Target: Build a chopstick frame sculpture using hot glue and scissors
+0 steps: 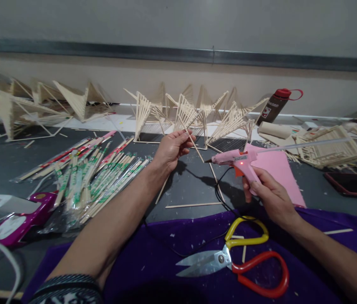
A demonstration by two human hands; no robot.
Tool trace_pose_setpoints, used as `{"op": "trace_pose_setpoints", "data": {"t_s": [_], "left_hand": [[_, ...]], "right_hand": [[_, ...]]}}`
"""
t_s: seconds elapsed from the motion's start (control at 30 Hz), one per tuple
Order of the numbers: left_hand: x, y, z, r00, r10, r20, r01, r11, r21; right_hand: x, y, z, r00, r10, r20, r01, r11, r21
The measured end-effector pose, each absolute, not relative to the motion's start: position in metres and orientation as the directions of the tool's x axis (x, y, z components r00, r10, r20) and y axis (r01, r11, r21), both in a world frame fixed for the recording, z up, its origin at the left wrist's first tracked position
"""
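My left hand point(172, 150) pinches a thin wooden stick point(194, 145) that slants down to the right, its lower end close to the nozzle of a pink hot glue gun point(233, 159). My right hand point(265, 192) is wrapped round the gun's grip; a red light glows on its body and a clear glue stick pokes out behind it. A black cord runs from the gun toward me. Loose sticks point(193, 205) lie on the dark table beneath.
Packs of wrapped chopsticks point(96, 177) lie at the left. Finished stick structures point(191, 114) line the back wall, more at both sides. Scissors point(229, 259) with yellow and red handles rest on a purple cloth point(153, 257). Pink sheet point(276, 169), a bottle point(275, 105), a phone point(352, 183).
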State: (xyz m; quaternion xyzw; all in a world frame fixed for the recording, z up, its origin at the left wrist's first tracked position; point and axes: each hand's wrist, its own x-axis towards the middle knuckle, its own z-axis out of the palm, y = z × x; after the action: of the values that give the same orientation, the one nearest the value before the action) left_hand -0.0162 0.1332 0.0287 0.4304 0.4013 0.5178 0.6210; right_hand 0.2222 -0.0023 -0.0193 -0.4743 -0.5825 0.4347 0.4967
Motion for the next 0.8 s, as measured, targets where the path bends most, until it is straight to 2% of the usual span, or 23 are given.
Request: {"op": "trace_pose_setpoints", "data": {"t_s": [0.8], "left_hand": [[-0.0164,0.1343,0.0255,0.144,0.988,-0.047,-0.288,0.087,0.954]], "right_hand": [[0.2223,-0.0018,-0.0196,-0.045,0.983,0.177,0.140,0.182,-0.973]]}}
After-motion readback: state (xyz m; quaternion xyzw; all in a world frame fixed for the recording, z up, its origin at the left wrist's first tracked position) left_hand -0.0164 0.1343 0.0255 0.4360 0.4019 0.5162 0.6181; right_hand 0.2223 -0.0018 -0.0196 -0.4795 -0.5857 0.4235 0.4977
